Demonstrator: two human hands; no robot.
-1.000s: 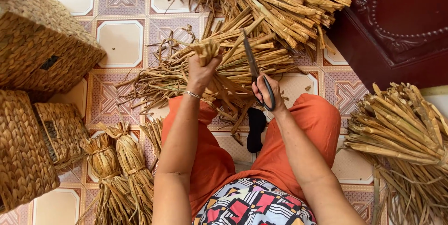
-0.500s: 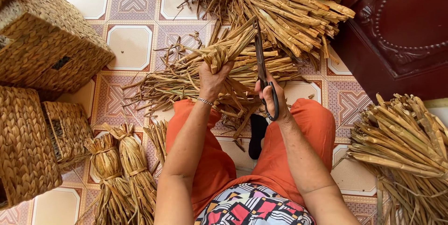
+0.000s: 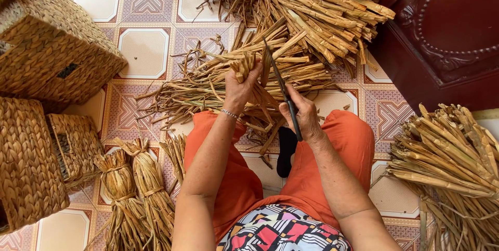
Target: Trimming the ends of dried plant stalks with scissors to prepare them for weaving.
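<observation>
I sit on a tiled floor in orange trousers. My left hand (image 3: 240,88) grips a bunch of dried straw stalks (image 3: 248,66) by their cut ends, held upright over my knees. My right hand (image 3: 304,116) holds black scissors (image 3: 283,95), whose blades point up and left, touching the top of the bunch. A loose spread of the same dried stalks (image 3: 208,87) lies on the floor just beyond my hands. A bracelet circles my left wrist.
A large heap of straw (image 3: 312,6) lies ahead, another heap (image 3: 452,162) at the right. Woven baskets (image 3: 49,48) stand at the left, with tied straw bundles (image 3: 138,194) beside my left leg. A dark wooden door (image 3: 447,32) is at upper right.
The scissors have swung left toward the bunch, now meeting its top. My left hand has kept hold of the stalks and shifted slightly as the view moved.
</observation>
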